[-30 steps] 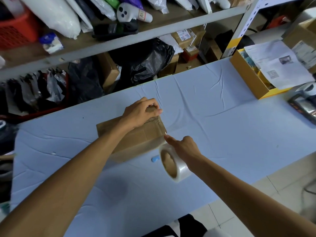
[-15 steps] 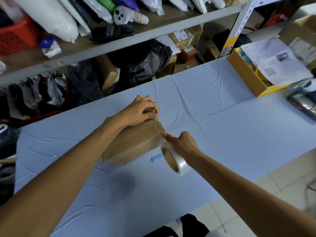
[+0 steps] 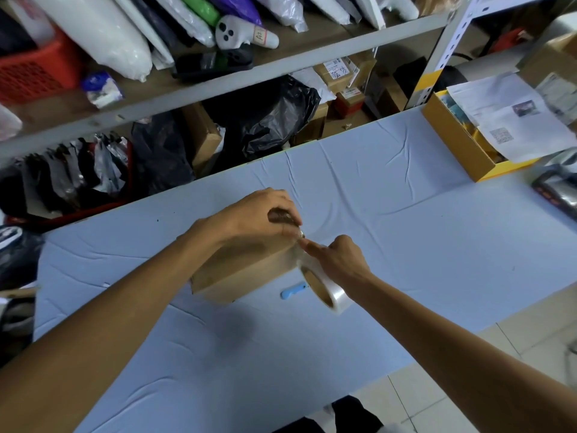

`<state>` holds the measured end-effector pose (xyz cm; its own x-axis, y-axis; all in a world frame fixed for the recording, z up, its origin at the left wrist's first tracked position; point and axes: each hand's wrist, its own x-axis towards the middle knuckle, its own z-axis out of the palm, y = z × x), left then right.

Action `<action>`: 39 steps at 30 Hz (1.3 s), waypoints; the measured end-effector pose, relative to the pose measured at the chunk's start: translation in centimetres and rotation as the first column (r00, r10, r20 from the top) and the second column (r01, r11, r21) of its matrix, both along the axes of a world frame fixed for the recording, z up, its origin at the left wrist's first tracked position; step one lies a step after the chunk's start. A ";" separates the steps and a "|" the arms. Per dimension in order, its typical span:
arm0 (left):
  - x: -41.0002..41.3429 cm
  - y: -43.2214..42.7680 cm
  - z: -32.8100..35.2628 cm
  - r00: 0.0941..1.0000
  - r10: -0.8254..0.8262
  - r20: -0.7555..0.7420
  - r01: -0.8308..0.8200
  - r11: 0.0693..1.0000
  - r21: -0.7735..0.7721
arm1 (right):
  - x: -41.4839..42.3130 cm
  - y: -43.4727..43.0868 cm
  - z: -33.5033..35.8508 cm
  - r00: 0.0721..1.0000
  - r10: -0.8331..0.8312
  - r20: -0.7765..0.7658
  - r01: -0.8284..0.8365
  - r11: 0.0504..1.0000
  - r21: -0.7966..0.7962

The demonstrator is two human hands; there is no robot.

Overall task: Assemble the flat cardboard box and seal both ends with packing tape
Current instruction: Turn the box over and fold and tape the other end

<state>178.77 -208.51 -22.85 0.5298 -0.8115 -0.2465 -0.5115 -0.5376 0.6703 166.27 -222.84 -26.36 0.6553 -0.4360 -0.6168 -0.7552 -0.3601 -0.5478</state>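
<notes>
Centrally, at the table's middle, the cardboard box is gripped by the left hand, whose curled fingers hide its far end. At the box's 3 o'clock, the tape roll is held by the right hand. A blue cutter is seen just beside the roll, and a yellow carton at 2 o'clock.

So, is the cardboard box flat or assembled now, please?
Assembled: the cardboard box stands as a block, with top and side faces visible.

1. Left hand is curling its fingers over the cardboard box; its forearm is reaching in from lower left;
2. Right hand is gripping the tape roll; its forefinger is pointing at the left fingertips.
</notes>
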 end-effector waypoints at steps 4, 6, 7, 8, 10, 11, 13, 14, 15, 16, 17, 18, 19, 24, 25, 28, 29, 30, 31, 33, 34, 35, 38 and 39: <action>-0.7 0.6 -0.8 0.979 -0.130 0.158 0.115 0.988 0.104 | -0.1 -0.1 -0.3 1.000 -0.005 -0.006 0.005 1.000 0.008; -0.6 0.5 -1.1 0.976 -0.080 0.201 0.075 0.997 0.030 | 0.2 -0.1 -0.1 0.999 -0.029 0.021 0.028 0.999 0.039; -0.2 0.4 -1.1 0.972 -0.054 0.231 0.056 0.998 -0.006 | 0.5 -0.2 0.0 0.998 -0.047 0.042 0.045 0.997 0.057; 0.2 0.3 -1.0 0.964 -0.032 0.265 0.042 0.999 -0.031 | 0.9 -0.3 0.3 0.996 -0.064 0.065 0.059 0.996 0.072; 1.1 0.0 -0.7 0.946 0.001 0.323 0.020 0.998 -0.064 | 1.9 -0.7 1.1 0.989 -0.098 0.113 0.088 0.992 0.088; 1.4 -0.2 -0.6 0.943 0.016 0.333 0.011 0.997 -0.079 | 2.3 -1.0 1.5 0.984 -0.110 0.138 0.098 0.991 0.088; 1.9 -0.2 -1.1 0.947 0.049 0.317 -0.021 0.996 -0.091 | 2.7 -1.4 1.8 0.978 -0.110 0.180 0.095 0.991 0.092; 2.2 -0.1 -1.5 0.953 0.063 0.298 -0.039 0.995 -0.088 | 2.7 -1.7 1.9 0.976 -0.104 0.190 0.086 0.991 0.100; 2.5 0.2 -2.0 0.962 0.073 0.264 -0.052 0.995 -0.085 | 2.7 -1.9 1.7 0.977 -0.093 0.192 0.073 0.991 0.112; 2.8 0.3 -2.3 0.973 0.081 0.214 -0.062 0.994 -0.091 | 2.5 -2.1 1.5 0.979 -0.081 0.189 0.058 0.991 0.123; 3.0 0.3 -2.5 0.983 0.094 0.155 -0.077 0.991 -0.107 | 2.3 -2.4 1.3 0.979 -0.072 0.188 0.049 0.991 0.128; 3.2 0.0 -2.5 0.989 0.105 0.106 -0.091 0.988 -0.124 | 2.2 -2.6 1.1 0.980 -0.065 0.189 0.041 0.991 0.128; 3.3 -0.3 -2.5 0.990 0.107 0.096 -0.095 0.988 -0.123 | 2.1 -2.7 0.8 0.980 -0.060 0.188 0.037 0.991 0.125; 2.8 -1.4 -2.8 0.954 0.131 0.271 -0.117 0.991 -0.069 | 2.4 -2.8 0.6 0.982 -0.040 0.184 0.020 0.994 0.108; 2.7 -1.5 -3.0 0.951 0.143 0.274 -0.129 0.989 -0.067 | 2.4 -2.9 0.6 0.980 -0.057 0.190 0.035 0.992 0.117; 2.3 -1.8 -3.2 0.936 0.160 0.314 -0.154 0.987 -0.045 | 1.9 -3.0 0.6 0.962 -0.116 0.248 0.075 0.983 0.168; 2.3 -1.8 -3.3 0.933 0.165 0.320 -0.159 0.986 -0.047 | 1.7 -3.1 0.5 0.953 -0.123 0.276 0.073 0.980 0.186; 2.3 -1.8 -3.3 0.933 0.164 0.321 -0.157 0.987 -0.047 | 1.4 -3.2 0.5 0.945 -0.125 0.302 0.063 0.976 0.208; 2.3 -1.7 -3.3 0.935 0.150 0.321 -0.145 0.989 -0.041 | 1.2 -3.3 0.4 0.937 -0.127 0.326 0.048 0.970 0.240; 2.4 -1.6 -3.3 0.943 0.107 0.314 -0.106 0.994 -0.021 | 0.7 -3.6 0.1 0.926 -0.113 0.360 0.000 0.954 0.300; 2.5 -1.6 -3.4 0.946 0.096 0.310 -0.094 0.995 -0.021 | 0.5 -3.8 0.0 0.924 -0.104 0.368 -0.019 0.948 0.318; 2.4 -1.7 -3.4 0.946 0.093 0.309 -0.090 0.996 -0.025 | 0.5 -3.9 -0.3 0.927 -0.094 0.364 -0.030 0.947 0.321; 2.3 -1.8 -3.5 0.937 0.084 0.340 -0.086 0.996 -0.009 | 1.3 -4.2 -1.2 0.961 -0.033 0.276 -0.039 0.967 0.252; 2.3 -1.9 -3.5 0.934 0.080 0.347 -0.087 0.996 0.004 | 1.6 -4.3 -1.5 0.978 0.021 0.208 -0.058 0.983 0.173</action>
<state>181.05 -210.38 -26.32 0.6505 -0.7578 -0.0505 -0.6630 -0.5990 0.4490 167.88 -227.13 -27.90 0.7901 -0.3034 -0.5327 -0.6075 -0.2705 -0.7469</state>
